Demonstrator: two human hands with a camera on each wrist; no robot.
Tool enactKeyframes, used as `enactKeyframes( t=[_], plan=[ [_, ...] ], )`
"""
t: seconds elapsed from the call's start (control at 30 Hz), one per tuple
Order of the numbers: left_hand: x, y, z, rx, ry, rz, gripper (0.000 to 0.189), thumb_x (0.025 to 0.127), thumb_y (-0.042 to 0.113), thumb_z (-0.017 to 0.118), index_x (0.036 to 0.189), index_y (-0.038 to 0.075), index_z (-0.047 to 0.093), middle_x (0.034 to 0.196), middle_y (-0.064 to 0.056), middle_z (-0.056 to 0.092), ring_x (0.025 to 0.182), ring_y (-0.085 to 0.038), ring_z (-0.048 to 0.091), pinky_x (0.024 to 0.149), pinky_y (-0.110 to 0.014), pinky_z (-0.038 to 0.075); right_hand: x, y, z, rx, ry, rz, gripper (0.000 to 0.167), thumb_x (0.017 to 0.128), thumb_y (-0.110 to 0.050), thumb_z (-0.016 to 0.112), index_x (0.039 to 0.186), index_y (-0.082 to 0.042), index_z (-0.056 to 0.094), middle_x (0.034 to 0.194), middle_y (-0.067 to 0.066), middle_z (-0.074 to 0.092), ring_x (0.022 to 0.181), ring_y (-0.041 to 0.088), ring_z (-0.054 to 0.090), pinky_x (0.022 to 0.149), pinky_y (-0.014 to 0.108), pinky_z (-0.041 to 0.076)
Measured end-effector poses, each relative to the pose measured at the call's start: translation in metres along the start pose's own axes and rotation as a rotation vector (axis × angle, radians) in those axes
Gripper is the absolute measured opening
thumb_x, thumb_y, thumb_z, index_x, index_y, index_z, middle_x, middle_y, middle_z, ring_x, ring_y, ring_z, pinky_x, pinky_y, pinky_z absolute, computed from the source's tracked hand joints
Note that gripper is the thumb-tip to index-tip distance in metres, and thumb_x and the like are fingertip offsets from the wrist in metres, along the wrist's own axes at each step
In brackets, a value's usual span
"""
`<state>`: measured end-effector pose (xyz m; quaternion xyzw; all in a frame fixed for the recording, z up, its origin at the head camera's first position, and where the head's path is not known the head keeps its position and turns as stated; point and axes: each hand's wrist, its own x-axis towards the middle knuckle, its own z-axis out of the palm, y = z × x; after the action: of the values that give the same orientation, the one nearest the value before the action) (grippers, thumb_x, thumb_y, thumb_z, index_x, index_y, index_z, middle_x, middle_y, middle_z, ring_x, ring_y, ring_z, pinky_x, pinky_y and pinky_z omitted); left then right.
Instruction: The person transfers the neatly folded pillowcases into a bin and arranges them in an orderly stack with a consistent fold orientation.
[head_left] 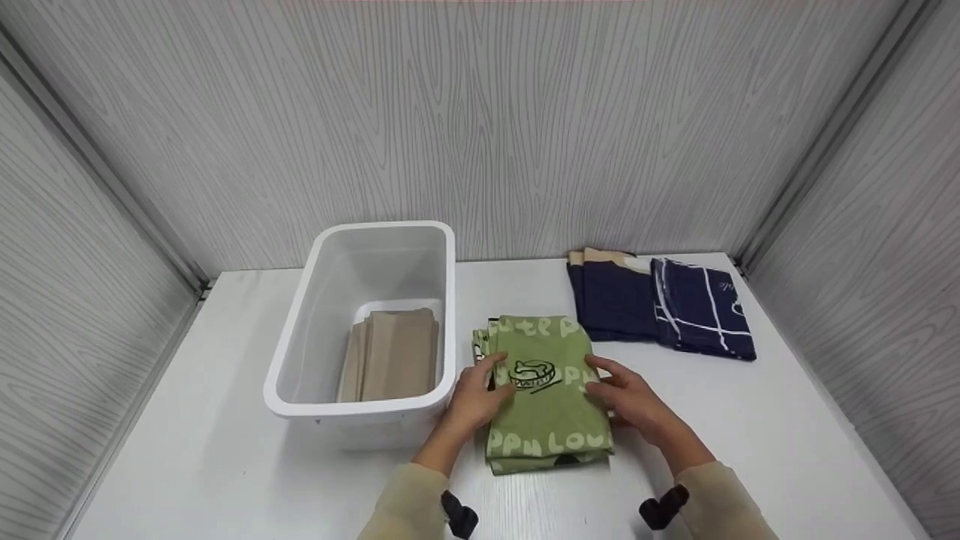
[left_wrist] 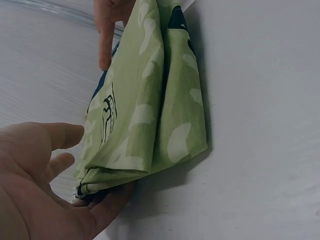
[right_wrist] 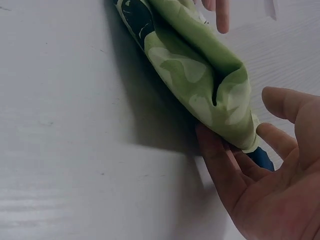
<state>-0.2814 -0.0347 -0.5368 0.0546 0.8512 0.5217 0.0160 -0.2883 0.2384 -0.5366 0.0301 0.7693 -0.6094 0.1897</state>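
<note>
A folded green cloth [head_left: 544,420] with pale lettering and a black line drawing of a bowl lies on the white table, between my two hands. My left hand [head_left: 478,394] is at its left edge; in the left wrist view some fingers reach beneath the folded layers, while others stay above. On the opposite side is my right hand [head_left: 630,397], whose lower fingers [right_wrist: 217,165] touch the underside of the edge, with the thumb standing apart from the fabric. The cloth hides some fingertips. Both hands have loosely spread fingers.
Left of the cloth stands a white plastic bin [head_left: 360,409] containing folded beige cloths [head_left: 401,352]. At the back right lie a folded navy cloth with beige [head_left: 619,300] and a navy cloth with white lines [head_left: 705,307], side by side. Grey wood-grain panels [head_left: 480,127] enclose the table.
</note>
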Motion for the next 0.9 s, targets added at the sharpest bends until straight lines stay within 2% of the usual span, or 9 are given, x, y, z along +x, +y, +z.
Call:
enactKeyframes(
  t=[0.1, 0.27, 0.43, 0.6, 0.67, 0.9],
  plan=[
    [-0.0003, -0.0016, -0.0004, 0.034, 0.010, 0.029, 0.060, 0.081, 0.002, 0.069, 0.139, 0.007, 0.056, 0.133, -0.025, 0.057, 0.125, -0.042, 0.051, 0.105, -0.055, 0.041, 0.0006, -0.0002, 0.0016, -0.031, 0.000, -0.015, 0.066, 0.093, -0.019, 0.067, 0.153, -0.020, 0.040, 0.129, 0.020, 0.053, 0.094, 0.022, 0.063, 0.072, 0.039, 0.058],
    [-0.0009, -0.0005, -0.0011, 0.072, 0.013, 0.040, 0.068, 0.071, -0.010, 0.062, 0.137, 0.006, 0.058, 0.132, -0.024, 0.059, 0.122, -0.039, 0.051, 0.099, -0.052, 0.044, 0.0018, 0.0000, 0.0026, -0.062, -0.004, -0.048, 0.069, 0.090, -0.011, 0.069, 0.153, -0.016, 0.041, 0.123, 0.021, 0.050, 0.091, 0.021, 0.060, 0.066, 0.036, 0.056],
    [0.0018, -0.0003, 0.0007, 0.093, 0.070, 0.028, 0.060, 0.073, -0.004, 0.062, 0.133, 0.003, 0.060, 0.124, -0.027, 0.059, 0.117, -0.040, 0.053, 0.100, -0.052, 0.044, 0.0033, 0.0008, 0.0022, -0.070, -0.004, -0.055, 0.071, 0.088, -0.009, 0.069, 0.153, -0.015, 0.041, 0.121, 0.021, 0.050, 0.087, 0.021, 0.061, 0.063, 0.036, 0.055],
    [0.0045, -0.0008, 0.0025, 0.128, 0.120, 0.065, 0.052, 0.074, -0.003, 0.062, 0.126, 0.000, 0.065, 0.115, -0.027, 0.061, 0.109, -0.040, 0.055, 0.097, -0.052, 0.045, 0.0053, 0.0024, 0.0025, -0.067, -0.004, -0.051, 0.075, 0.086, -0.008, 0.070, 0.154, -0.014, 0.039, 0.122, 0.021, 0.050, 0.085, 0.021, 0.062, 0.063, 0.037, 0.056],
    [0.0045, -0.0008, 0.0027, 0.145, 0.114, 0.071, 0.051, 0.073, -0.005, 0.061, 0.124, 0.000, 0.067, 0.114, -0.026, 0.063, 0.109, -0.039, 0.054, 0.097, -0.052, 0.045, 0.0060, 0.0026, 0.0023, -0.068, -0.008, -0.050, 0.075, 0.086, -0.007, 0.070, 0.154, -0.014, 0.039, 0.123, 0.021, 0.050, 0.086, 0.022, 0.063, 0.063, 0.037, 0.056],
    [0.0037, 0.0016, 0.0031, 0.175, 0.064, 0.002, 0.045, 0.075, -0.003, 0.061, 0.120, 0.001, 0.069, 0.115, -0.028, 0.053, 0.111, -0.038, 0.050, 0.097, -0.050, 0.044, 0.0072, 0.0011, 0.0003, -0.076, -0.016, -0.040, 0.076, 0.085, -0.005, 0.070, 0.154, -0.015, 0.039, 0.124, 0.022, 0.049, 0.088, 0.022, 0.063, 0.065, 0.037, 0.055]
  ],
)
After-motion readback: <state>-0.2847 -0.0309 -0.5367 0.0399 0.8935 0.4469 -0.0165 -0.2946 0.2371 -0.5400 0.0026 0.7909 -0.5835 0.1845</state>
